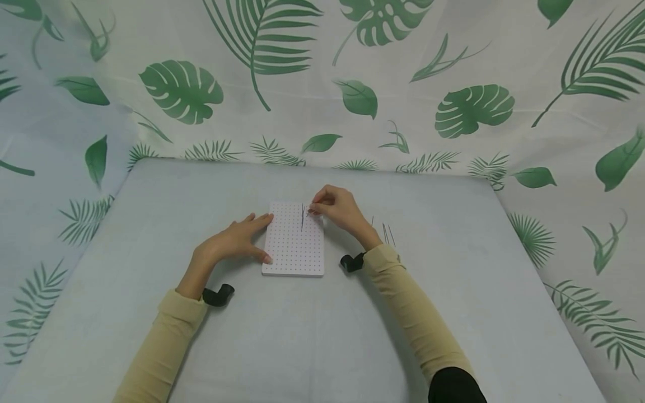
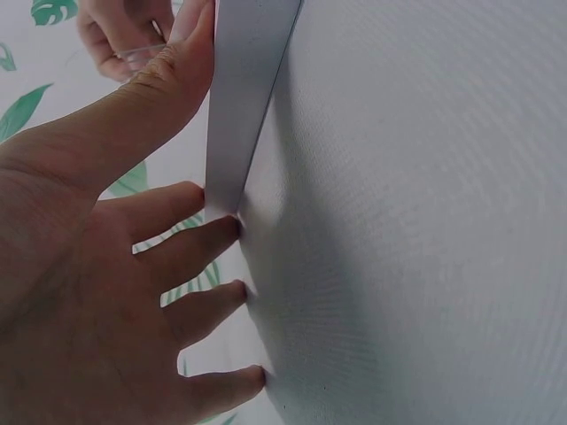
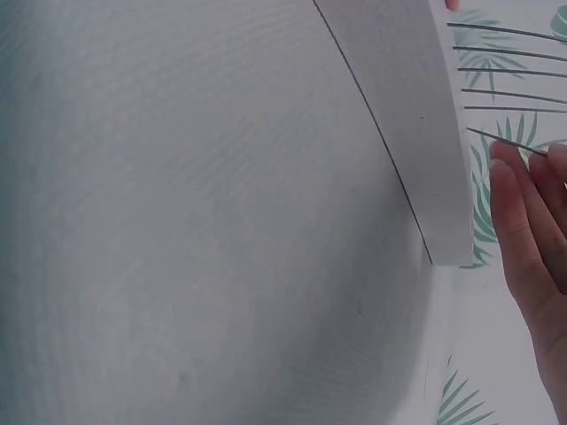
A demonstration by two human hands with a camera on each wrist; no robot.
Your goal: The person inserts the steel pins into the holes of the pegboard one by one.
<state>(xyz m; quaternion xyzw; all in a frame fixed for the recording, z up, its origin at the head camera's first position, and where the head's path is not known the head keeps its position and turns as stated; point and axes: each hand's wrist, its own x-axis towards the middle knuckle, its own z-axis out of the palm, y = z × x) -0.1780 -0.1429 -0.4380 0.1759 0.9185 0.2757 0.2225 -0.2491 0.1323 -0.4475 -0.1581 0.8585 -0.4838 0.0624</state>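
Observation:
A white pegboard with rows of small holes lies on the table. My left hand steadies its left side, thumb on the near part and spread fingers toward the far corner. In the left wrist view, the thumb and fingertips touch the board's edge. At the far right corner, my right hand pinches a thin dark rod between thumb and fingers, its tip right at the board face. Several similar rods stand in a row out of the board in the right wrist view.
More thin rods lie on the white table cloth to the right, partly behind my right wrist. A leaf-printed curtain hangs behind the table. Black wrist camera mounts sit beside both cuffs.

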